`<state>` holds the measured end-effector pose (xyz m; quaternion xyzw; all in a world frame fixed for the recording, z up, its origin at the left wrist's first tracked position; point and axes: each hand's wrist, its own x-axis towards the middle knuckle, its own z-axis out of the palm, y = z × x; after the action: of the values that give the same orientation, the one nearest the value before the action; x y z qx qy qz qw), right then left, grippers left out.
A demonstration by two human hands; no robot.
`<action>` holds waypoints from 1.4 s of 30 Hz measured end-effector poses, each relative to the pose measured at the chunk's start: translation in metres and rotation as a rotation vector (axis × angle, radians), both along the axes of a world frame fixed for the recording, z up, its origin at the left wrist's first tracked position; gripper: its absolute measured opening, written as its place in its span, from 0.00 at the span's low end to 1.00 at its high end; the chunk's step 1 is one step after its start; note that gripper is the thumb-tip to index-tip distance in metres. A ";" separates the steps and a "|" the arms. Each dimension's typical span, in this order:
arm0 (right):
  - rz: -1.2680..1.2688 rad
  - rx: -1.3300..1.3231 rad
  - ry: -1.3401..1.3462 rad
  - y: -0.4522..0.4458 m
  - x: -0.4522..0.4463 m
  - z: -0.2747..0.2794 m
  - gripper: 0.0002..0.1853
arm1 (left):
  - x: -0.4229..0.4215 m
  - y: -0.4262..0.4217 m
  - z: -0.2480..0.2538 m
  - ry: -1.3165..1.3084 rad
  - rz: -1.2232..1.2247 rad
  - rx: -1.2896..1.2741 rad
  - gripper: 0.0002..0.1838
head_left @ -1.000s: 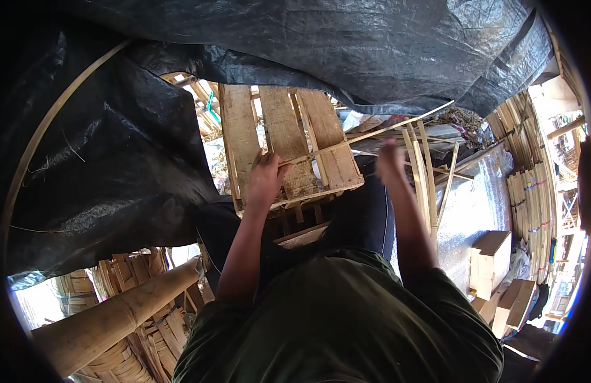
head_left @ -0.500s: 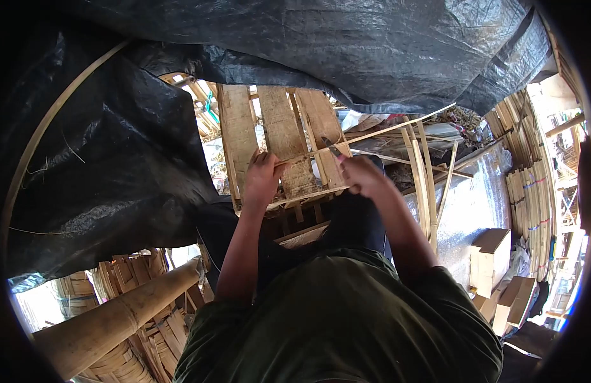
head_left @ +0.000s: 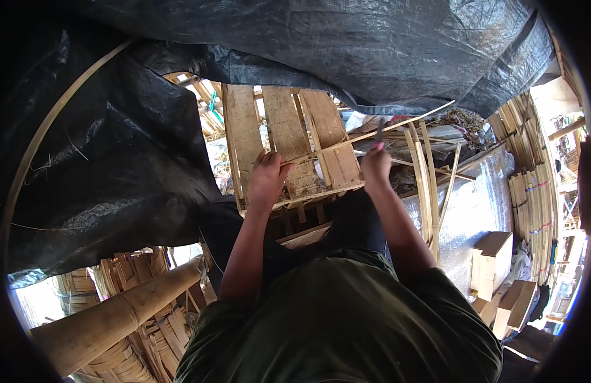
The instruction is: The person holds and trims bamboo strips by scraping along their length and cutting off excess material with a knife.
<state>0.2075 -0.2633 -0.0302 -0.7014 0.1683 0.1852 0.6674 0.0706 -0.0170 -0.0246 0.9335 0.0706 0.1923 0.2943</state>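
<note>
A long thin bamboo strip (head_left: 353,139) slants up to the right across a slatted wooden bench (head_left: 284,127). Its near end is pinched in my left hand (head_left: 268,177), above the bench's left part. My right hand (head_left: 376,167) is closed round the pinkish handle of a knife (head_left: 380,131), just past the bench's right edge. The blade points away from me, blurred, and meets or crosses the strip in view; whether it touches cannot be told.
Several upright bamboo strips (head_left: 425,185) stand right of my right hand. Black plastic sheeting (head_left: 110,147) hangs at left and overhead. A thick bamboo pole (head_left: 123,316) lies lower left. Cardboard boxes (head_left: 490,262) and bundled bamboo slats (head_left: 531,191) are at right.
My right hand has moved right and slightly away from me with the knife, along the strip. The blade has swung from pointing left to pointing forward. My left hand has shifted slightly right.
</note>
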 end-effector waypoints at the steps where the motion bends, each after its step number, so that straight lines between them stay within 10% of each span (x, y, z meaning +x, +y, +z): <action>1: 0.404 -0.265 -0.031 0.009 -0.014 -0.020 0.15 | -0.001 0.000 -0.002 0.002 0.000 0.001 0.15; 2: 0.806 -0.528 -0.068 0.025 -0.029 -0.031 0.16 | 0.000 0.002 -0.005 -0.014 -0.019 0.014 0.15; 3: 0.600 -0.235 0.310 0.055 -0.066 0.062 0.18 | 0.002 0.003 -0.007 -0.030 -0.040 0.026 0.15; 6: 0.579 0.067 0.471 0.028 -0.029 0.052 0.20 | 0.001 0.004 -0.007 -0.016 -0.016 0.014 0.15; 11: -0.044 -0.161 -0.050 0.037 -0.018 0.038 0.17 | 0.003 0.003 -0.011 -0.081 -0.011 0.056 0.14; 35: 0.267 -0.505 -0.615 0.082 -0.008 -0.002 0.09 | 0.003 0.003 -0.006 -0.074 -0.019 0.058 0.14; 38: 0.285 -0.075 -0.616 0.084 -0.009 0.006 0.07 | 0.004 0.001 -0.007 -0.055 -0.008 0.045 0.15; 40: 0.497 0.354 0.027 0.078 -0.018 0.063 0.07 | 0.004 0.001 -0.009 -0.024 0.005 0.019 0.15; 42: 0.528 0.421 0.038 0.077 -0.020 0.092 0.07 | 0.005 0.002 -0.010 -0.054 -0.004 0.053 0.16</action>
<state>0.1879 -0.1866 0.0614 -0.5638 -0.0490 0.3954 0.7235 0.0752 -0.0146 -0.0348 0.9356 0.0558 0.2185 0.2717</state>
